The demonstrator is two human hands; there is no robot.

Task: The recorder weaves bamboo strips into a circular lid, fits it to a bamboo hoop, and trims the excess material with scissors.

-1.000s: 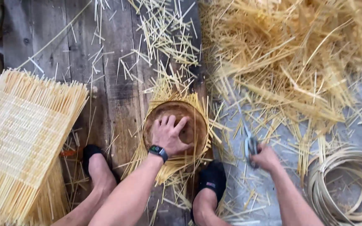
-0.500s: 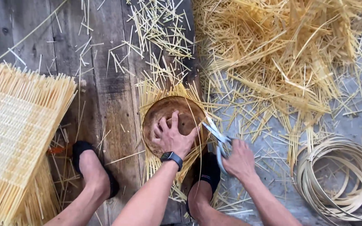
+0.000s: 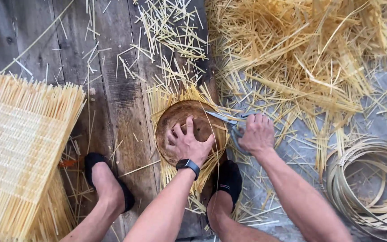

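Observation:
A round brown wooden disc (image 3: 180, 117) lies on top of a woven mat of pale bamboo strips (image 3: 173, 96) on the plank floor. My left hand (image 3: 187, 143), with a dark watch at the wrist, presses flat on the disc with fingers spread. My right hand (image 3: 257, 133) grips a pair of metal scissors (image 3: 222, 118) whose blades point left along the disc's upper right edge, over the strip ends sticking out there.
A stack of woven bamboo mats (image 3: 21, 152) lies at the left. A large heap of loose strips (image 3: 310, 58) fills the upper right. Coiled bamboo hoops (image 3: 368, 188) sit at the lower right. My feet in black shoes (image 3: 99, 172) (image 3: 229, 179) flank the disc.
My right hand has moved left from beside the coils and brought the scissors up to the disc's right edge. The left hand stays pressed on the disc.

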